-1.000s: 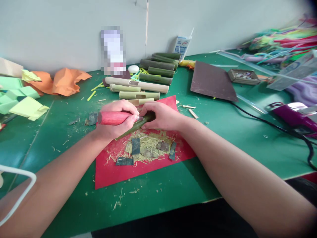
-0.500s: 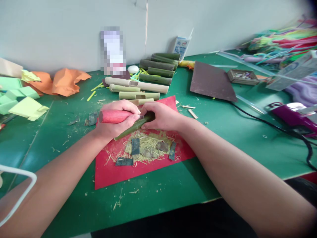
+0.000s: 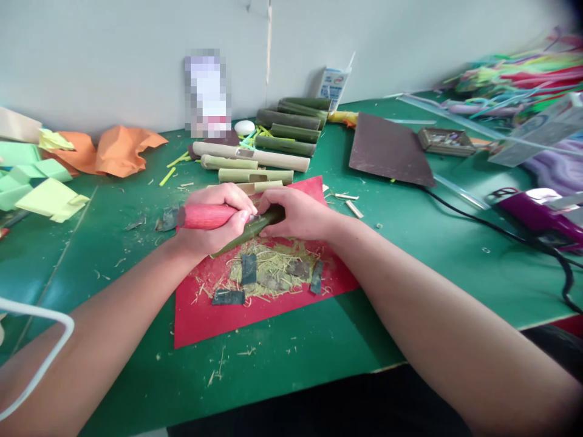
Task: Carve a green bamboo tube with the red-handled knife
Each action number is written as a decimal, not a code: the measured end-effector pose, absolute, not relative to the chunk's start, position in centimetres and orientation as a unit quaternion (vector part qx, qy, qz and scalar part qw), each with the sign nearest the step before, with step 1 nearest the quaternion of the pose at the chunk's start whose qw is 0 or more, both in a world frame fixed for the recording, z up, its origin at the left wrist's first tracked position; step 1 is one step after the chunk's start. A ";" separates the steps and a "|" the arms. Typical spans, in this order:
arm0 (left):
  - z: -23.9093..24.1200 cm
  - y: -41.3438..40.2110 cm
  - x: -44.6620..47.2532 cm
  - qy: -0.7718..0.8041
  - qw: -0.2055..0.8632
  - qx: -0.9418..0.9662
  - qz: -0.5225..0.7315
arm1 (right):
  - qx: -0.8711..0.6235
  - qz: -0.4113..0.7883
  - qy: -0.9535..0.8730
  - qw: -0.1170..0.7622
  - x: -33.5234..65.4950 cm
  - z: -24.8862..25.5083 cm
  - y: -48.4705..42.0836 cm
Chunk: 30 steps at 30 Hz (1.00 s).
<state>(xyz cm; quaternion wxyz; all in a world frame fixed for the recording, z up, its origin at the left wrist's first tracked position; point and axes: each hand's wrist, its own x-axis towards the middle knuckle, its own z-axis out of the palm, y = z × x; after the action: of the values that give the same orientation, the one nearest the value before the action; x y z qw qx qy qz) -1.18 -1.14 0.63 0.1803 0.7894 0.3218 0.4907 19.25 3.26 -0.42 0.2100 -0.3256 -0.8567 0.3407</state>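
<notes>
My left hand [image 3: 216,212] is closed around the thick red wooden handle [image 3: 207,216] of a carving tool; only a bit of its metal shank shows near the fingertips. The tool leans against a green bamboo tube [image 3: 241,238] that lies slanted over a red sheet [image 3: 214,331]. My right hand [image 3: 291,212] grips the tube's far right end, thumb below and fingers over the top. The tool's tip is hidden between my hands. Pale shavings [image 3: 268,273] and several dark flat chips [image 3: 249,269] lie on the sheet just in front of the tube.
Behind my hands lie several bamboo tubes [image 3: 273,159], some with notches cut out. A dark board [image 3: 389,149] and a small box [image 3: 446,141] are at the right, with a purple device [image 3: 542,215] and its cable. Orange paper [image 3: 122,152] lies left on the green table [image 3: 150,376].
My left hand has tilted slightly and the handle's butt end has shifted a little left and down. My right hand and the bamboo tube have barely moved.
</notes>
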 end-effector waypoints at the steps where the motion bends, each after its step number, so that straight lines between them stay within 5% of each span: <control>1: 0.5 -1.1 -1.3 0.314 0.180 0.787 0.499 | -0.327 0.340 -0.856 0.210 19.3 -0.4 3.2; 30: 0.9 -1.4 -1.3 0.343 0.167 0.796 0.469 | -0.344 0.330 -0.854 0.206 19.2 -0.4 3.2</control>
<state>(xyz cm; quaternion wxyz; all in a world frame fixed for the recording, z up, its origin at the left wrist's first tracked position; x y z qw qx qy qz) -1.29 -1.37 0.90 0.1666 0.7964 0.3430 0.4694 19.17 3.16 -0.38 0.2064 -0.3444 -0.8544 0.3298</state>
